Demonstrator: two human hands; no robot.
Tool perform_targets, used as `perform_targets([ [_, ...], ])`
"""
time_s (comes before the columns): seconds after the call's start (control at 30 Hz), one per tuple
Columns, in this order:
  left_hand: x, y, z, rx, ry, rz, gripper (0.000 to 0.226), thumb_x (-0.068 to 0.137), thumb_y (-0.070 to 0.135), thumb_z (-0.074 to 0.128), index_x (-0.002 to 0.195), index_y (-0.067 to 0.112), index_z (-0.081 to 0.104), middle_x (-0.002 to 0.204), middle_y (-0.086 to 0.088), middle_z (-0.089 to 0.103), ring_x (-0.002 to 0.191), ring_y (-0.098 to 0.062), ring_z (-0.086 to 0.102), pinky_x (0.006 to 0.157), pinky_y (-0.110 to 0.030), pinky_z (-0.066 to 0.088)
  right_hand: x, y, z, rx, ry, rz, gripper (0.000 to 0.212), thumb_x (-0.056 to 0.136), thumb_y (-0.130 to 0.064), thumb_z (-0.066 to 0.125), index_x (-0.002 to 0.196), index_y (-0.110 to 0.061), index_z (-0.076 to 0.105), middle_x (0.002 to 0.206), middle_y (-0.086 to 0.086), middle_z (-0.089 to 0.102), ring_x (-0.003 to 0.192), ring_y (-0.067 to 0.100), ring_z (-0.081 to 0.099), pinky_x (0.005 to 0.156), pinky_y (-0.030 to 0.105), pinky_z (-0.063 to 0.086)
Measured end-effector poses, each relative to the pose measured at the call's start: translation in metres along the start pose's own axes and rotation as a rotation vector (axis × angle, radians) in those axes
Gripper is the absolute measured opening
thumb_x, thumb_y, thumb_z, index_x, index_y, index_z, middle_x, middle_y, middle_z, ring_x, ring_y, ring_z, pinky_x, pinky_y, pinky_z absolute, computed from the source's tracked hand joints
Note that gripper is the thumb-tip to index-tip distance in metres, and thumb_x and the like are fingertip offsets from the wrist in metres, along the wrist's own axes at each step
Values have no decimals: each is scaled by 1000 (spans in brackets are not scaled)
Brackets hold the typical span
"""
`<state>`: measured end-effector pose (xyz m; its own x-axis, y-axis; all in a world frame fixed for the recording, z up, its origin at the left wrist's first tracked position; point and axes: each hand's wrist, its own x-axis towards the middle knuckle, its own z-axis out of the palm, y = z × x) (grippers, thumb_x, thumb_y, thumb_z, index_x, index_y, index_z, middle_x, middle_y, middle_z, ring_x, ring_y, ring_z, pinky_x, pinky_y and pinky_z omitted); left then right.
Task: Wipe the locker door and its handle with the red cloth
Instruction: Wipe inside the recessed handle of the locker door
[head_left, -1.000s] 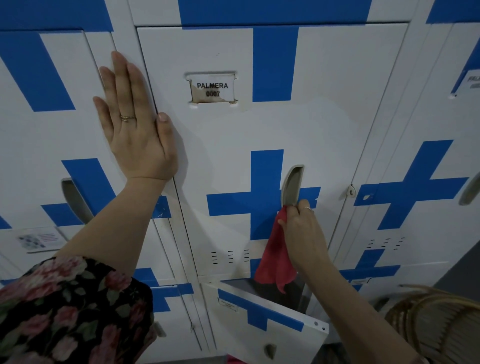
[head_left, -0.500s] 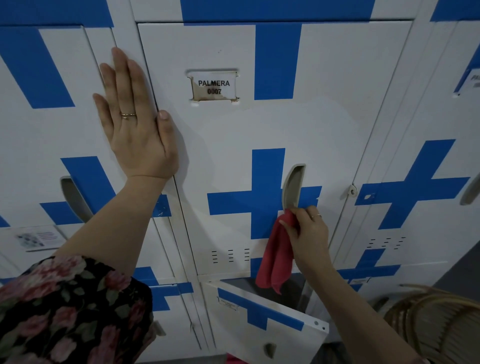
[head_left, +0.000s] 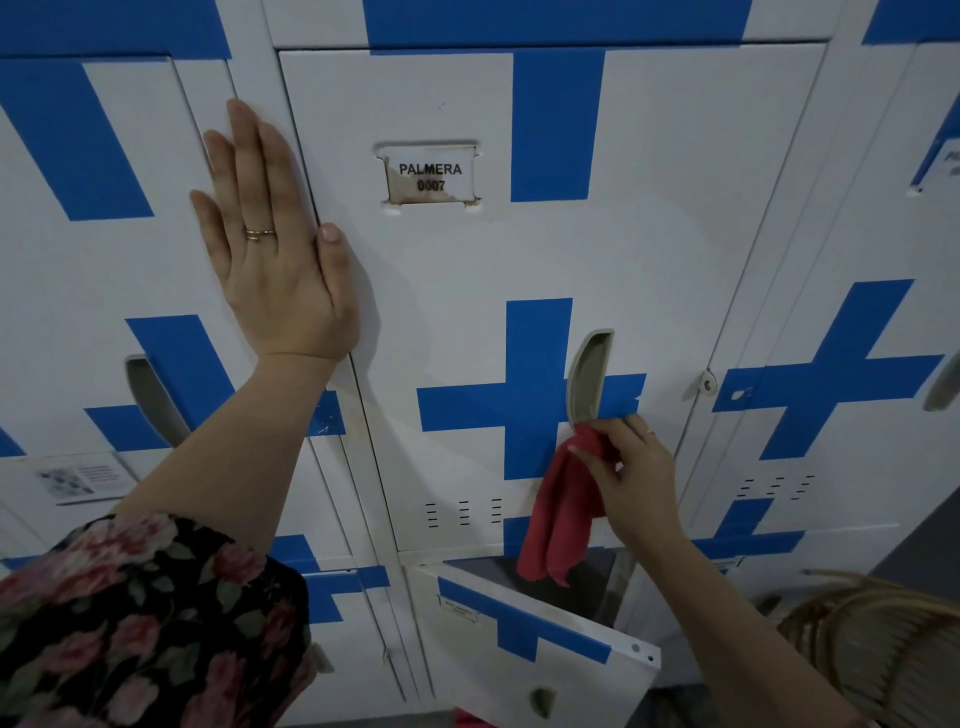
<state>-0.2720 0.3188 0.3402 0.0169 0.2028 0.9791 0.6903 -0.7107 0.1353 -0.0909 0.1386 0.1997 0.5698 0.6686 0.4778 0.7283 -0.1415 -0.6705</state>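
Red cloth (head_left: 561, 512) in right grip (head_left: 631, 475)

The left hand (head_left: 275, 249) is lying flat and open in the upper left of the frame, fingers together and pointing up, a ring on one finger, its forearm reaching up from a flowered sleeve. The right hand (head_left: 631, 475) is pinching with curled fingers at lower centre right.

Smooth matt painted metal locker door (head_left: 649, 218), dull grey plastic handle (head_left: 587, 376), soft red cloth (head_left: 558, 525), woven rattan chair (head_left: 883, 649)
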Motion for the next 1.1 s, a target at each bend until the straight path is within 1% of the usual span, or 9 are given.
perform_targets([
  [0.13, 0, 0, 0, 1, 7, 7, 61, 93, 32, 16, 141, -5, 22, 148, -28, 24, 138, -37, 14, 114, -33, -4, -4, 0, 1, -10, 22, 0, 24, 86, -11, 56, 109, -3, 59, 101, 12, 56, 87, 10, 44, 70, 4, 29],
  [0.23, 0, 1, -1, -4, 14, 14, 61, 93, 31, 17, 141, -6, 23, 147, -29, 24, 137, -38, 14, 114, -31, -5, 0, -13, 7, -98, 19, 19, 24, 94, -15, 45, 114, -5, 53, 94, 1, 48, 78, 0, 41, 62, 1, 30],
  [0.3, 1, 1, -2, -3, 15, 18, 61, 93, 31, 17, 141, -6, 23, 147, -29, 24, 137, -39, 14, 114, -31, -5, 5, -21, 10, -216, -28, 35, 25, 96, -17, 39, 116, -5, 47, 100, 2, 47, 81, 2, 45, 69, 7, 37],
  [0.37, 1, 2, -2, -9, 10, 15, 61, 93, 31, 17, 141, -6, 23, 147, -29, 24, 137, -39, 14, 114, -32, -5, 8, -25, 9, -349, -88, 24, 29, 95, -20, 40, 120, -6, 44, 111, 9, 46, 90, 14, 50, 78, 19, 42],
  [0.43, 1, 2, -2, -7, 9, 11, 61, 93, 31, 17, 141, -6, 22, 147, -29, 23, 137, -39, 14, 114, -32, -5, 12, -25, 7, -390, -116, 4, 30, 95, -20, 41, 121, -6, 44, 113, 11, 46, 93, 18, 51, 81, 22, 43],
  [0.67, 1, 1, -2, -3, 1, 5, 60, 93, 31, 17, 142, -5, 22, 148, -27, 23, 138, -38, 14, 114, -32, -5, 9, -12, -5, -150, -61, -53, 26, 89, -18, 52, 111, -4, 56, 103, 11, 52, 84, 9, 39, 78, 16, 31],
  [0.8, 0, 0, -1, 5, 5, 4, 61, 93, 31, 17, 142, -5, 22, 148, -27, 23, 138, -38, 14, 114, -33, -4, 6, -21, 0, -298, -135, -27, 33, 93, -21, 44, 122, -6, 46, 115, 10, 47, 94, 17, 48, 85, 23, 40],
  [0.9, 0, 0, 0, 1, 8, 10, 61, 93, 31, 17, 141, -5, 23, 148, -27, 23, 138, -38, 14, 114, -32, -5, 7, -26, 3, -355, -152, 0, 32, 95, -23, 40, 123, -7, 42, 116, 9, 46, 97, 18, 51, 87, 25, 43],
  [1.1, 0, 0, -1, 5, 4, 3, 61, 93, 32, 17, 142, -4, 22, 148, -27, 23, 138, -37, 14, 114, -31, -5, 12, -20, 1, -204, -46, 10, 27, 91, -21, 49, 113, -7, 53, 106, 9, 51, 84, 9, 40, 79, 17, 35],
])
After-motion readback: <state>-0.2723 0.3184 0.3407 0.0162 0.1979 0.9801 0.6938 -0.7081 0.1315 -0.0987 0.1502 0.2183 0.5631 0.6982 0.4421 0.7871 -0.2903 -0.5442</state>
